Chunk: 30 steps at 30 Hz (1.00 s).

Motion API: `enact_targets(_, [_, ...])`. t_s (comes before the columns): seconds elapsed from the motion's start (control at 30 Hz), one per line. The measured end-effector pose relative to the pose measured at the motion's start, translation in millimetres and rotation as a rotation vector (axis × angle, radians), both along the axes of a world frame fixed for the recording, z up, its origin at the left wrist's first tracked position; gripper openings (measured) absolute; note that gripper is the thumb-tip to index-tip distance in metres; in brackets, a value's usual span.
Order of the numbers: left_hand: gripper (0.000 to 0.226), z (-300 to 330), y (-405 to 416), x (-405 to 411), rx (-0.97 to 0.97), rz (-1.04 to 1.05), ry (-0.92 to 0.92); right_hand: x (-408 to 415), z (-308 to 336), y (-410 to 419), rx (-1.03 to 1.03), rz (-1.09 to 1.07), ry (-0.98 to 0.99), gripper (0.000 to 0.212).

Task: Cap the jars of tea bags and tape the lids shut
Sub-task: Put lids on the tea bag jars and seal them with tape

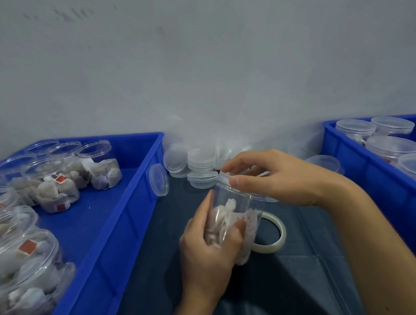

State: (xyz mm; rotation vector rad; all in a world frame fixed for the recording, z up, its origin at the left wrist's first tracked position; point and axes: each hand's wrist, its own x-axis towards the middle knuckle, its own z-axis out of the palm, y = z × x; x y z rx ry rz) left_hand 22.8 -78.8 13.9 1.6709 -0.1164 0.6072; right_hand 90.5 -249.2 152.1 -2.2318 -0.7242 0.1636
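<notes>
The fingers (231,166) of the right hand (279,177) are being curled round the lid (225,174), with the thumb tip pressed on its near rim; the lid is being gripped at the mouth of the jar (235,206), and by the look of it is being seated or turned down, though whether the thread has caught cannot be told. The left hand (207,248) is being wrapped round the lower part of the jar, thumb across the front and fingers behind, so that the body is being kept from spinning under the lid. The jar is being held tilted, its mouth toward 1 o'clock, above the dark tabletop (159,240), with tea bags (228,219) bunched in its lower half.

At 4 o'clock from the jar, partly behind it, a tape roll (279,232) is lying flat within reach, likely for the sealing step. At 11 o'clock, loose lids (201,163) are being kept stacked against the wall. At 9 o'clock a blue bin (120,219) is holding uncapped jars (45,175); at 3 o'clock another bin (358,166) is holding capped jars (392,146).
</notes>
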Motion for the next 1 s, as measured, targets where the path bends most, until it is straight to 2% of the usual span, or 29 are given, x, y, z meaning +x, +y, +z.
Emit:
enact_targets(0.07, [0.056,1.2,0.5,-0.5,-0.083,-0.05,0.004,0.4,-0.4,-0.4,0.032,0.017,0.023,0.023])
enact_targets(0.13, [0.052,4.1,0.4,-0.8,-0.245,-0.135,0.04,-0.7,0.1,-1.1,0.064,0.06,0.052,0.022])
enact_targets(0.27, [0.07,7.2,0.9,0.8,-0.532,-0.296,0.171,-4.9,3.7,-4.2,0.142,0.147,0.113,0.034])
enact_targets(0.37, [0.073,6.8,1.4,2.6,-0.644,-0.409,0.229,-6.2,4.8,-4.9,0.151,0.162,0.128,0.037])
enact_targets(0.43, [0.07,6.7,-0.2,3.5,-0.592,-0.378,0.2,-5.3,4.2,-3.2,0.129,0.121,0.104,0.03])
enact_targets(0.5, [0.063,5.8,-3.5,3.7,-0.445,-0.255,0.12,-3.3,3.3,-1.2,0.052,0.037,0.044,0.026])
enact_targets(0.67, [0.078,2.1,-12.6,0.5,0.097,0.181,0.008,-3.3,0.4,5.3,-0.293,-0.186,-0.063,0.054])
enact_targets(0.73, [0.08,2.6,-12.4,-0.6,0.154,0.215,0.016,-4.4,0.4,8.2,-0.353,-0.185,-0.071,0.057])
enact_targets(0.8, [0.076,4.0,-9.1,0.2,-0.032,0.095,0.05,-7.2,4.7,7.4,-0.323,-0.178,-0.083,0.055])
enact_targets(0.93, [0.067,14.9,-3.8,-0.6,-0.528,-0.131,0.143,-15.5,19.5,-2.5,-0.09,-0.158,-0.076,0.042])
enact_targets(1.0, [0.067,20.4,-2.8,-1.6,-0.679,-0.214,0.218,-17.8,23.2,-5.0,-0.058,-0.136,-0.085,0.038])
